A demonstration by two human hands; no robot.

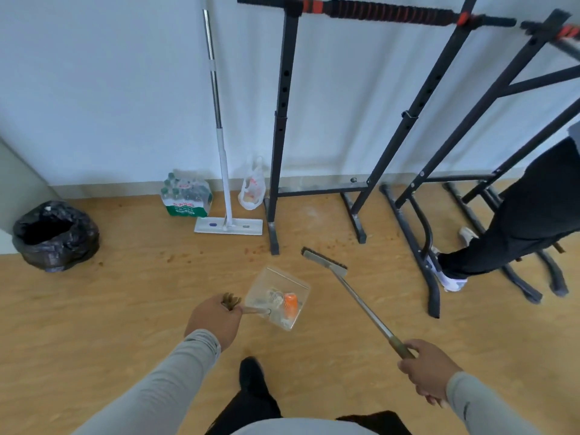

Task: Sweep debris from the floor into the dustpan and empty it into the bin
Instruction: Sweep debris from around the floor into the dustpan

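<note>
The left hand (216,318) has its grip curled round the handle of a clear dustpan (277,296), held just above the wooden floor (125,309); inside lie an orange cup (291,304) and pale scraps. The right hand (428,372) wraps its fingers round the metal handle of a broom (326,262), whose dark-bristled head sits just beside the dustpan's far right edge. Brown crumbs (175,255) are scattered on the floor beyond. The bin (55,235), lined with a black bag, stands well apart at far left by the wall. A flat mop (226,171) leans against the wall.
</note>
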